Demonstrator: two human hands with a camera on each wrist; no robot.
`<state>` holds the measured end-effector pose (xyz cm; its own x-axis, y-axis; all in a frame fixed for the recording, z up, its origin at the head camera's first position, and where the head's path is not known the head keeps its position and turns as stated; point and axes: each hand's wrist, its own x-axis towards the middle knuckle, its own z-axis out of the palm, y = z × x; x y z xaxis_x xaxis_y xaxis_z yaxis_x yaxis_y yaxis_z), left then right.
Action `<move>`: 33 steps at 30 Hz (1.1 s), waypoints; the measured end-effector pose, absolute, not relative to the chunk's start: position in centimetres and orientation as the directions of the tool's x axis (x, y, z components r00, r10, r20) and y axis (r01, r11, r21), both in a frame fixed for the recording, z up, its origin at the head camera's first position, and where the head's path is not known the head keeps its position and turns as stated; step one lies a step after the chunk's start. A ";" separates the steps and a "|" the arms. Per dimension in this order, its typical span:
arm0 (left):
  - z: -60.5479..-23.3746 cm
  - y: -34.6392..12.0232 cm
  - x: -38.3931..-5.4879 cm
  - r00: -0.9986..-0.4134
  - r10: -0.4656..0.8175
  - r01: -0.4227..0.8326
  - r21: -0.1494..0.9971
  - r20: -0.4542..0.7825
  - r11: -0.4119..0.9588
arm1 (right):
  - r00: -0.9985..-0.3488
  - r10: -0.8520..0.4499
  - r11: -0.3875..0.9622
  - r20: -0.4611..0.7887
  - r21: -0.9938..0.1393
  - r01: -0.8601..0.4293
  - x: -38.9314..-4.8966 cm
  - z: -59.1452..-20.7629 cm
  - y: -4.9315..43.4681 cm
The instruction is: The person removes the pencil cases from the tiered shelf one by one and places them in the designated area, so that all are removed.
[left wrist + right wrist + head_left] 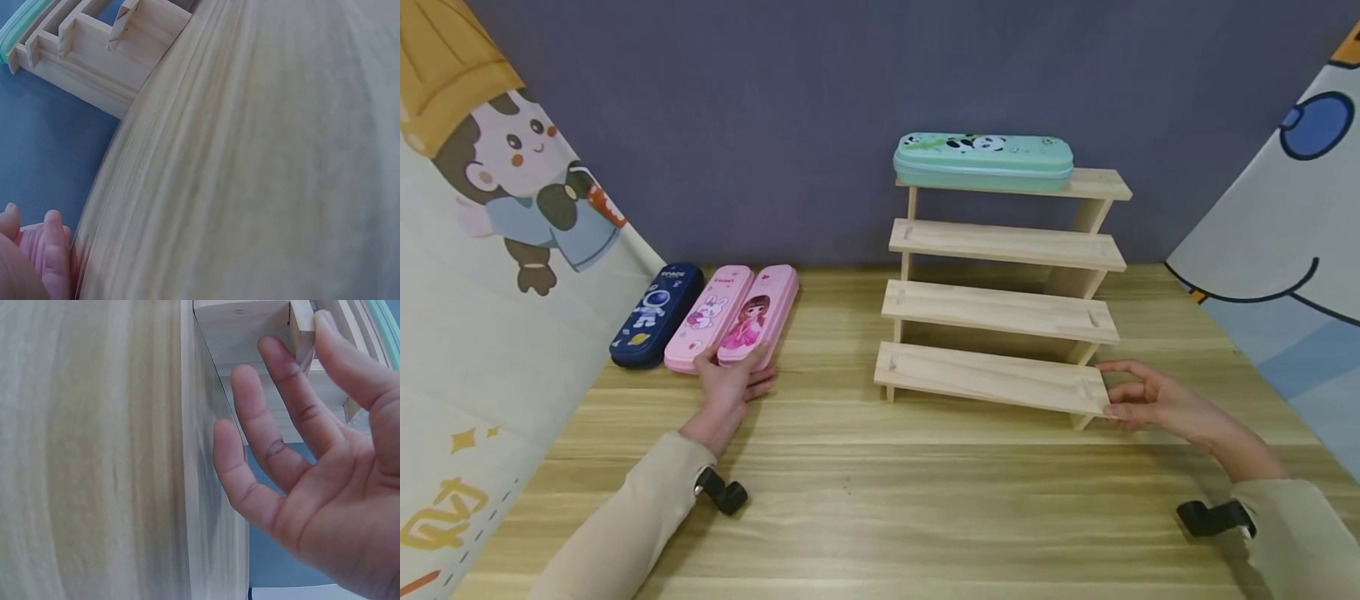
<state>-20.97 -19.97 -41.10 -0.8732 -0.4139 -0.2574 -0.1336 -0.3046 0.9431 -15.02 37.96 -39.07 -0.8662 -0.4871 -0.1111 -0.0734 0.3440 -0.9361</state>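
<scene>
Only the head view shows the pink pencil case (765, 302) whole, rounded, girl-printed, on the wood-grain table (962, 508); the left hand (727, 390) parts its fingers at the near end, grip unclear. The right wrist view reveals the right hand (337, 469) pinching the pale wooden shelf (302, 328), other fingers loosely spread.

The stepped rack (1000, 312) looks smooth, matt wood.

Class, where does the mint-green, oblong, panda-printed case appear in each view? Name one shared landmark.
Head: the mint-green, oblong, panda-printed case lies in the upper part, right of centre.
Left wrist: the case, cut off at the top-left corner.
Right wrist: the case, a sliver at the top-right edge.
Shared landmark: the pale wooden four-step shelf.
</scene>
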 end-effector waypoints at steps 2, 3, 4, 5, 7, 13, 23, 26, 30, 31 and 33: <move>-41.0 -20.0 -21.0 -0.878 -0.412 -0.121 0.944 -0.246 -0.305 | -0.867 -0.486 0.338 -0.105 -0.938 -0.076 -15.1 -39.0 38.0; -41.0 -20.0 -21.0 -0.880 -0.410 -0.115 0.945 -0.240 -0.306 | -0.867 -0.487 0.334 -0.101 -0.939 -0.078 -15.1 -39.1 38.0; -40.9 -20.0 -21.0 -0.882 -0.407 -0.112 0.945 -0.237 -0.308 | -0.869 -0.484 0.335 -0.101 -0.939 -0.078 -15.1 -39.1 38.0; -40.9 -20.0 -21.0 -0.882 -0.405 -0.113 0.943 -0.240 -0.312 | -0.870 -0.483 0.337 -0.100 -0.938 -0.079 -15.1 -39.1 38.0; -40.9 -19.9 -21.0 -0.883 -0.401 -0.117 0.940 -0.246 -0.319 | -0.870 -0.482 0.338 -0.102 -0.938 -0.077 -15.1 -39.1 38.0; -40.9 -19.8 -20.8 -0.889 -0.378 -0.115 0.925 -0.258 -0.362 | -0.870 -0.483 0.335 -0.099 -0.939 -0.079 -14.7 -39.2 37.9; -40.7 -20.0 -20.2 -0.900 -0.349 -0.120 0.918 -0.262 -0.379 | -0.874 -0.476 0.353 -0.101 -0.932 -0.084 -14.8 -39.1 38.0; -40.4 -20.2 -19.9 -0.899 -0.335 -0.143 0.912 -0.283 -0.385 | -0.881 -0.459 0.375 -0.113 -0.924 -0.077 -14.8 -39.0 37.8; -39.9 -20.6 -19.6 -0.889 -0.324 -0.177 0.896 -0.324 -0.408 | -0.886 -0.450 0.384 -0.113 -0.920 -0.078 -14.9 -39.0 37.8; -39.8 -20.7 -19.5 -0.886 -0.322 -0.184 0.892 -0.332 -0.414 | -0.886 -0.450 0.384 -0.111 -0.920 -0.080 -14.9 -39.0 37.9; -39.4 -20.8 -19.3 -0.883 -0.320 -0.190 0.886 -0.343 -0.424 | -0.887 -0.449 0.384 -0.108 -0.920 -0.083 -14.9 -39.0 37.9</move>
